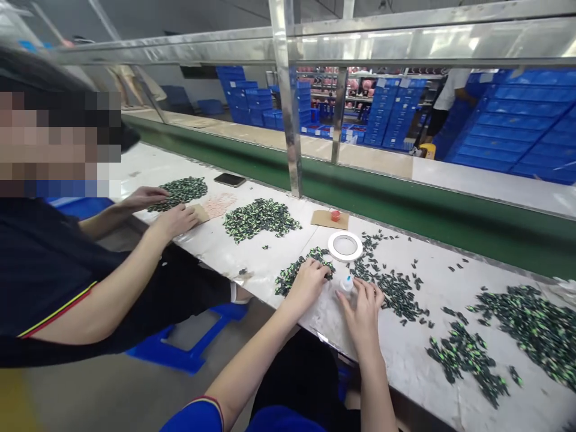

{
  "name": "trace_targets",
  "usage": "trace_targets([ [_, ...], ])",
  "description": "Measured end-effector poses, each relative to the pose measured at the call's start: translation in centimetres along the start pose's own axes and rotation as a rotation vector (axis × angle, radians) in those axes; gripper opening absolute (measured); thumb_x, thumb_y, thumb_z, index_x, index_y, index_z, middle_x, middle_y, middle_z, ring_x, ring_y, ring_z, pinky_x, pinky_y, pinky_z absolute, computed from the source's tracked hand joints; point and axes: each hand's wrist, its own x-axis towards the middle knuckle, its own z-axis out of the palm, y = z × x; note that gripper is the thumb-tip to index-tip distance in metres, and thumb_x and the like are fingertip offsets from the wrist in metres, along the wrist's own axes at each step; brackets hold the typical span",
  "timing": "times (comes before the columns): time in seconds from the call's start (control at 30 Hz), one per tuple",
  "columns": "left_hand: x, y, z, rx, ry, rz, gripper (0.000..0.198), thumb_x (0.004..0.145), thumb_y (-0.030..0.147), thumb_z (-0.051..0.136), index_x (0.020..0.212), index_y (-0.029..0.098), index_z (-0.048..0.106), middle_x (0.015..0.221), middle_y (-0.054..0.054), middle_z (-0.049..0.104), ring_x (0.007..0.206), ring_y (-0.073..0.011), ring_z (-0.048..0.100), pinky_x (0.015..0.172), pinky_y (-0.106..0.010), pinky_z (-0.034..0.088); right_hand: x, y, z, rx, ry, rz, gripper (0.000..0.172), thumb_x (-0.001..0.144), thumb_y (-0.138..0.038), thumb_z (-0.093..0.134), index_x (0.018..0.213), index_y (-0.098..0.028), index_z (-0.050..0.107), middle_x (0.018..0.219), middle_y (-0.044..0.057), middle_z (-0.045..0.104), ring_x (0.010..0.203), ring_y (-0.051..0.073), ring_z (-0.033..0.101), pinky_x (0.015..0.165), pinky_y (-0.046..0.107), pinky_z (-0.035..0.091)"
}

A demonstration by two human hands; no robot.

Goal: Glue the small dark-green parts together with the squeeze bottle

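My left hand (309, 282) is at the right edge of a small pile of black-and-green pieces (288, 277). Its fingertips are drawn together, and whatever they pinch is hidden. Close by, my right hand (365, 303) has thumb and fingers around a small white round object (346, 284) with a blue mark on top. Dark loose pieces (398, 294) are scattered just beyond and to the right of that hand. A white roll of tape (345, 246) lies flat in front of both hands.
A red round item rests on a piece of cardboard (318, 218) behind the tape. Larger piles of pieces (531, 330) lie at right and left (261, 219). On my left, a co-worker's hands (177, 221) handle pieces. A metal post (290, 120) stands at the table's back edge.
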Motion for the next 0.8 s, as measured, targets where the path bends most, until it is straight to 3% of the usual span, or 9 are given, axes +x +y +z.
trace_targets([
  [0.17,-0.4,0.7,-1.1,-0.048,0.019,-0.013,0.009,0.081,0.009,0.06,0.085,0.014,0.065,0.088,-0.005,0.066,0.093,-0.023,0.054,0.081,-0.036,0.045,-0.2,-1.0,-2.3,0.37,-0.071,0.301,0.038,0.079,-0.048,0.062,0.098,-0.018,0.049,0.12,0.015,0.059,0.126,0.03,0.043,0.1,0.05,0.039],
  [0.23,-0.9,1.4,-1.4,-0.144,0.06,0.004,0.006,0.081,0.01,0.061,0.084,0.014,0.065,0.088,-0.005,0.066,0.092,-0.0217,0.054,0.082,-0.035,0.045,-0.9,-1.0,-3.9,0.529,-0.067,0.462,0.043,0.072,-0.044,0.07,0.096,-0.018,0.046,0.114,0.015,0.063,0.113,0.028,0.056,0.095,0.046,0.045],
  [0.33,-1.9,2.9,-0.8,-0.394,0.117,0.046,0.01,0.08,0.012,0.062,0.088,0.015,0.066,0.086,-0.005,0.067,0.089,-0.0193,0.056,0.081,-0.032,0.046,-2.3,-0.1,-6.4,0.612,0.086,0.618,0.049,0.062,-0.04,0.078,0.09,-0.016,0.047,0.097,0.012,0.067,0.091,0.024,0.065,0.082,0.039,0.051],
  [0.43,-3.0,4.6,1.0,-0.616,0.062,0.075,0.017,0.082,0.016,0.061,0.097,0.019,0.069,0.086,-0.003,0.069,0.085,-0.017,0.058,0.08,-0.03,0.047,-3.8,1.2,-8.2,0.625,0.327,0.673,0.047,0.056,-0.039,0.081,0.086,-0.014,0.053,0.082,0.006,0.065,0.073,0.017,0.062,0.065,0.028,0.05],
  [0.5,-3.7,5.4,2.6,-0.688,0.01,0.085,0.013,0.083,0.018,0.063,0.093,0.02,0.071,0.085,-0.004,0.069,0.084,-0.0171,0.059,0.08,-0.03,0.047,-4.5,1.6,-9.0,0.678,0.424,0.698,0.046,0.055,-0.039,0.08,0.085,-0.013,0.057,0.072,0.003,0.06,0.058,0.012,0.054,0.052,0.023,0.044],
  [0.63,-4.7,5.9,4.8,-0.643,0.016,0.067,0.007,0.076,0.02,0.071,0.083,0.019,0.073,0.079,-0.005,0.068,0.086,-0.02,0.057,0.08,-0.034,0.049,-5.2,1.3,-9.5,0.771,0.44,0.743,0.043,0.055,-0.04,0.079,0.082,-0.011,0.063,0.058,0.001,0.054,0.046,0.008,0.042,0.042,0.021,0.034],
  [0.8,-5.2,5.1,5.0,-0.617,0.041,0.064,0.022,0.072,0.021,0.075,0.094,0.02,0.073,0.09,-0.007,0.069,0.096,-0.0223,0.057,0.086,-0.04,0.051,-4.9,0.1,-8.8,0.607,0.454,0.785,0.042,0.057,-0.043,0.078,0.075,-0.007,0.067,0.058,0.005,0.057,0.047,0.009,0.042,0.042,0.023,0.033],
])
